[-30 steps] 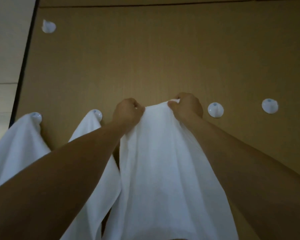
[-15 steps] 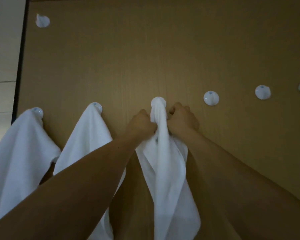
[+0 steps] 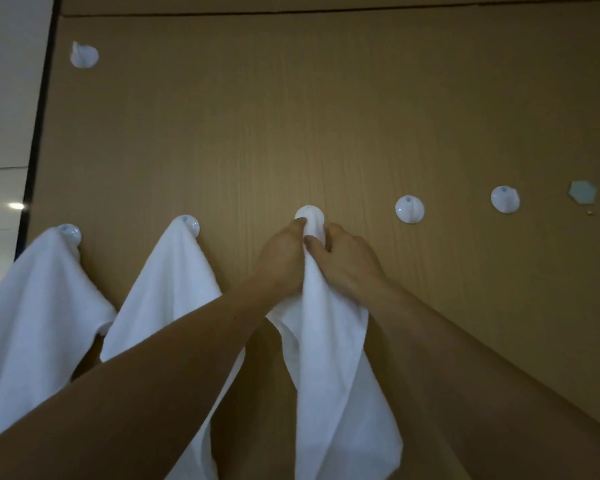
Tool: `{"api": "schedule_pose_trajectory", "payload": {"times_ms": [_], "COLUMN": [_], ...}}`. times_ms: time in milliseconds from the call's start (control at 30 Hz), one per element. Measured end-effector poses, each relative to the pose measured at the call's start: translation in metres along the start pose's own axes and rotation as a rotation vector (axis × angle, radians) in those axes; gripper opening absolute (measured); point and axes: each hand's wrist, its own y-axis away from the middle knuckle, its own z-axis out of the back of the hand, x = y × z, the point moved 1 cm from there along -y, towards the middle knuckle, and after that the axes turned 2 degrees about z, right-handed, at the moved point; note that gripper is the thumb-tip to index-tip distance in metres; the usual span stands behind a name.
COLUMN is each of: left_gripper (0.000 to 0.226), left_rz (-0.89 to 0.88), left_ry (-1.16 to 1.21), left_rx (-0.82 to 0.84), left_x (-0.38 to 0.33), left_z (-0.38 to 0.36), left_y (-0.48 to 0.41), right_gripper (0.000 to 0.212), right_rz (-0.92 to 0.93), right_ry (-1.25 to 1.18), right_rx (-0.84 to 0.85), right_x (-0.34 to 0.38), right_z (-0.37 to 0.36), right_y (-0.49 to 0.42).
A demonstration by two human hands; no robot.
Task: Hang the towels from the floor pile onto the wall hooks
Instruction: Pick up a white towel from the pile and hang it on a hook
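Observation:
A white towel (image 3: 329, 358) hangs bunched from the third round white hook (image 3: 309, 216) on the brown wall panel. My left hand (image 3: 284, 258) grips the towel's gathered top from the left, just under the hook. On the right side my right hand (image 3: 343, 258) pinches the same gathered top, thumb against the cloth. Two more white towels hang to the left: one (image 3: 32, 323) on the first hook (image 3: 69, 233), another (image 3: 167, 292) on the second hook (image 3: 187, 224). The floor pile is out of sight.
Two bare white hooks (image 3: 409, 209) (image 3: 505, 199) sit to the right of my hands, then a pale hexagonal sticker (image 3: 582, 192). Another white hook (image 3: 84, 56) is high at the upper left. A dark vertical edge (image 3: 39, 133) ends the panel on the left.
The towel went from spread wide between both hands to bunched over the third hook. Both hands dropped below the hook, then closed in on the gathered top.

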Motion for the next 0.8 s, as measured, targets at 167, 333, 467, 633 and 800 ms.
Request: {"api": "schedule_pose_trajectory", "payload": {"times_ms": [167, 333, 467, 633, 800], "left_gripper": [0.024, 0.033, 0.018, 0.018, 0.019], "left_rz": [0.005, 0.133, 0.134, 0.293, 0.458], "left_ry": [0.185, 0.102, 0.228, 0.308, 0.409], "left_rx": [0.005, 0.126, 0.237, 0.072, -0.067], "left_x": [0.002, 0.0, 0.001, 0.013, 0.018], "left_z": [0.0, -0.001, -0.005, -0.01, -0.013], "left_y": [0.013, 0.012, 0.02, 0.031, 0.037], "right_gripper": [0.038, 0.031, 0.031, 0.049, 0.043], "right_rz": [-0.057, -0.262, -0.261, -0.135, -0.445], "right_ry": [-0.297, -0.522, -0.436, -0.091, -0.431], "right_rx": [0.088, 0.173, 0.201, -0.045, -0.059], "right_x": [0.009, -0.003, -0.01, -0.008, 0.023], "right_z": [-0.004, -0.007, -0.005, 0.0, -0.015], "right_y": [-0.006, -0.001, 0.004, 0.01, 0.015]}}
